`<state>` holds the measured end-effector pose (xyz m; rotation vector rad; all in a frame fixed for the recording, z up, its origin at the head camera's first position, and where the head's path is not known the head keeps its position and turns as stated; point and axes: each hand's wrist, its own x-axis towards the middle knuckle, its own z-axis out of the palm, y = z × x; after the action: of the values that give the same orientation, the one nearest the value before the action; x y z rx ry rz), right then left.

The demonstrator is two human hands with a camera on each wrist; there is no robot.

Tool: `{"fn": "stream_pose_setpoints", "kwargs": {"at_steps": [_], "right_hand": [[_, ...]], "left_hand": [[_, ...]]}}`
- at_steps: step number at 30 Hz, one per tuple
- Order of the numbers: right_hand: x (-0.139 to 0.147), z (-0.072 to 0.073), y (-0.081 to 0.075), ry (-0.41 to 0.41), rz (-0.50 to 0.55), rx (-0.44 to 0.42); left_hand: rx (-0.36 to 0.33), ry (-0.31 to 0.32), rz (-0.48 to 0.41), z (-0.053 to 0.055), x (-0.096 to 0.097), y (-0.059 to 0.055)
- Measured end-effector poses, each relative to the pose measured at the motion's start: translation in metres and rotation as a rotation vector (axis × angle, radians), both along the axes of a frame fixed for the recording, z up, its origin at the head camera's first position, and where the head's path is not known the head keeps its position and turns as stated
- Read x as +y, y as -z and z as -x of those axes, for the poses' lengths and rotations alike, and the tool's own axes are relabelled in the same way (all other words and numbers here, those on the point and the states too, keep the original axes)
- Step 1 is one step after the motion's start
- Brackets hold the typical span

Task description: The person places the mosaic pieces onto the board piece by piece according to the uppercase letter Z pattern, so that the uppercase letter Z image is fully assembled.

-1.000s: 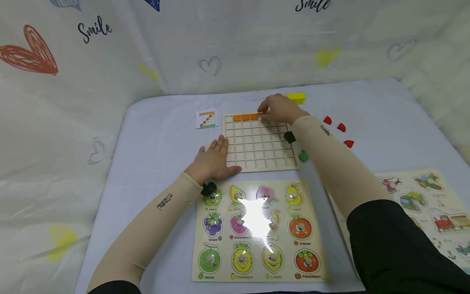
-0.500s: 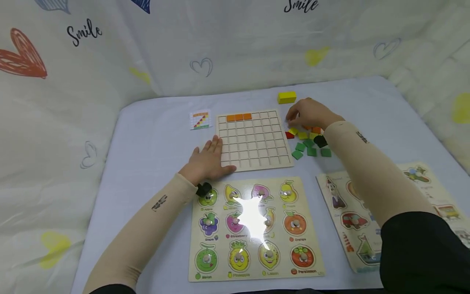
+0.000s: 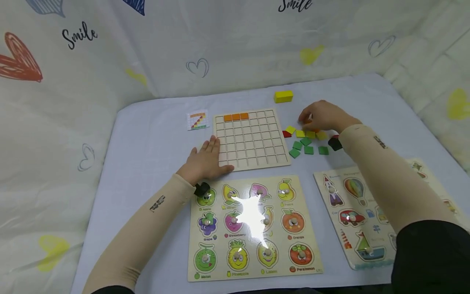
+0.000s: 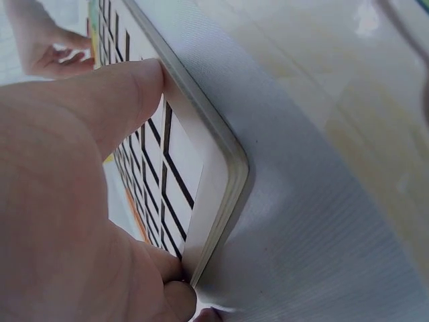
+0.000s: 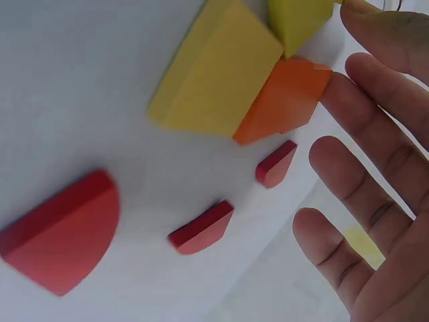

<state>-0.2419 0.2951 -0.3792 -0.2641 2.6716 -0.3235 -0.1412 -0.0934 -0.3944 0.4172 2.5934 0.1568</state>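
My left hand [image 3: 203,163] lies with straight fingers along the left edge of a wooden grid board [image 3: 253,139]; its thumb rests over the near corner. Three orange tiles [image 3: 236,117] sit in the board's top row. My right hand [image 3: 327,116] is over the loose pieces right of the board, fingers loosely bent. In the right wrist view a fingertip is right at the edge of an orange tile [image 5: 285,100], beside a yellow tile [image 5: 214,74]. Red rounded pieces [image 5: 67,235] lie nearby. Several green tiles [image 3: 308,150] and yellow tiles [image 3: 300,134] lie between hand and board.
A pattern card [image 3: 198,120] lies left of the board. A yellow block [image 3: 283,96] stands at the back. A fruit puzzle board [image 3: 220,241] is in front, and a vehicle puzzle board [image 3: 330,228] lies at the right, partly under the right arm.
My right hand has moved right from the board's top row to the loose pieces, uncovering green and yellow tiles. My left hand stays on the board; the head view has shifted slightly.
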Motion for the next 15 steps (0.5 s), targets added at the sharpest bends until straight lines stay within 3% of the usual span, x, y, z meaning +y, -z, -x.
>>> {"fn": "stream_pose_setpoints", "kwargs": {"at_steps": [15], "right_hand": [[0.024,-0.004,0.002,0.069,-0.081,0.035]], "left_hand": [[-0.001,0.002,0.0,0.001,-0.001,0.001]]}}
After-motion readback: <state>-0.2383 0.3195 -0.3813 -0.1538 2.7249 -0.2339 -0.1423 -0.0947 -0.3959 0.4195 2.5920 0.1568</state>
